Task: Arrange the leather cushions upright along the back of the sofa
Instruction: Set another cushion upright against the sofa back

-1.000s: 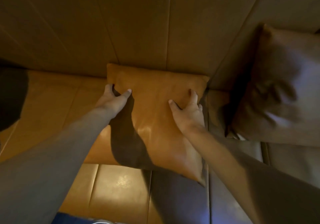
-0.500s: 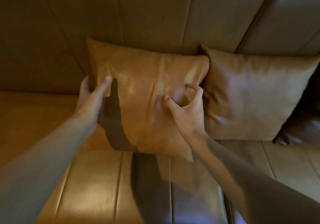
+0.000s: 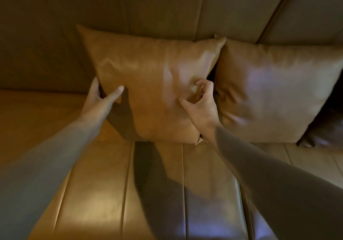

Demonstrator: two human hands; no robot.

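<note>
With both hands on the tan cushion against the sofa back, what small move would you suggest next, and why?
Probably ease the bottom edge back and let go. The tan cushion already leans upright on the sofa back, its top corner touching the neighbouring cushion. The left hand grips its side edge and the right hand pinches its face, creasing the leather.

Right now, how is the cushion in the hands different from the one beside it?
The held cushion is gripped by the left hand and right hand; the right cushion stands untouched. The held one looks more orange, the other greyer. Both lean on the sofa back.
</note>
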